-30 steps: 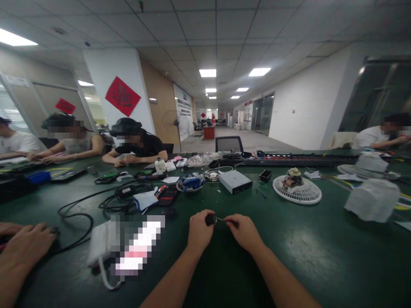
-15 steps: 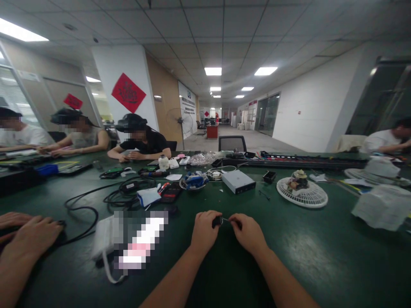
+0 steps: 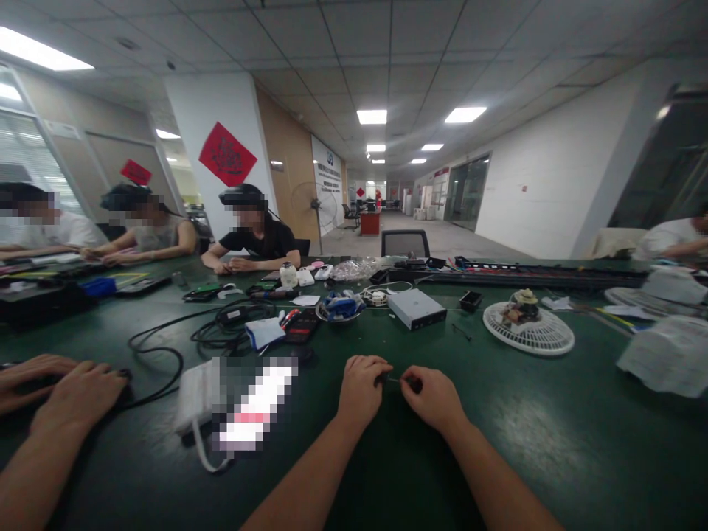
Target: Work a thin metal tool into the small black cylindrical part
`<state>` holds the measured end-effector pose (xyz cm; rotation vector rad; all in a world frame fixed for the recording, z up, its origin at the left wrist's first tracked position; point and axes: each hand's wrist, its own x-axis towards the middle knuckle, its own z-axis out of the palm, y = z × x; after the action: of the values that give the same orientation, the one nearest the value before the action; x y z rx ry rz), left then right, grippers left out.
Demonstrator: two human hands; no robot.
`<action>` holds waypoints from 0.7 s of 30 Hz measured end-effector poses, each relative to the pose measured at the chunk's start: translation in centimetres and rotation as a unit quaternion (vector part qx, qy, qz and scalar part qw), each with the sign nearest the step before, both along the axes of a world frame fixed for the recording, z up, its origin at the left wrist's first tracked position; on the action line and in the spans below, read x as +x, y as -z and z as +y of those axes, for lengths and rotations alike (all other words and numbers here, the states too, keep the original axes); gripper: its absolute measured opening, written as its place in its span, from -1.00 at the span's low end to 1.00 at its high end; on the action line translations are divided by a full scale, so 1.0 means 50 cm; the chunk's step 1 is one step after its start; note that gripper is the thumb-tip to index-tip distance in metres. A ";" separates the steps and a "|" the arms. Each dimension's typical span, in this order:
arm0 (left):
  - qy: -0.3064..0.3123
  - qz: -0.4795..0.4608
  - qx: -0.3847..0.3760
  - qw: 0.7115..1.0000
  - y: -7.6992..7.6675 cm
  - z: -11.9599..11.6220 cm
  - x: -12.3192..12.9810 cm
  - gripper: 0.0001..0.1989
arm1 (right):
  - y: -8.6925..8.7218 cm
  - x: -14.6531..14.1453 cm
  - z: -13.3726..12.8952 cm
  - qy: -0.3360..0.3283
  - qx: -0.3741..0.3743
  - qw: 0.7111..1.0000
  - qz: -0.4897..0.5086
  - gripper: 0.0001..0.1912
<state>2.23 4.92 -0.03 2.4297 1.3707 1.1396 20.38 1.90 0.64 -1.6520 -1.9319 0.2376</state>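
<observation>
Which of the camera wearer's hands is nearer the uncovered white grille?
Right. The right hand is left of the white grille and closer to the camera; the left hand is farther left, beyond the right hand.

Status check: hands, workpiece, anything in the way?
Left hand gripping small dark part, mostly hidden. Right hand pinching thin rod that spans the gap between hands. Optical drive beyond, apart from both, seemingly not obstructing.

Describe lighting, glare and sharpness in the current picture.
Head view: bright ceiling lights, dim room; head view: pale glare on the green table, right of the right hand; head view: the dark item in the left hand is too soft to identify.
</observation>
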 end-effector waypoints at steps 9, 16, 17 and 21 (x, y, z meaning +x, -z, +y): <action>0.003 0.001 0.003 1.000 0.002 -0.001 0.001 -0.59 | 0.009 0.005 0.010 0.020 -0.017 1.000 -0.002 -0.79; 0.015 0.009 0.009 1.000 -0.004 -0.005 0.001 -0.60 | 0.004 0.006 0.005 -0.010 -0.011 1.000 0.011 -0.77; 0.014 0.008 0.008 1.000 -0.006 -0.006 0.001 -0.61 | 0.005 0.007 0.006 -0.008 -0.008 1.000 0.024 -0.77; 0.001 0.007 -0.006 1.000 -0.010 -0.010 0.004 -0.63 | 0.008 0.006 0.009 0.033 0.018 0.999 0.025 -0.75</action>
<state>2.42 4.42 0.45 2.4362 1.3739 1.1127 20.70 2.34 0.27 -1.6679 -1.8305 0.2155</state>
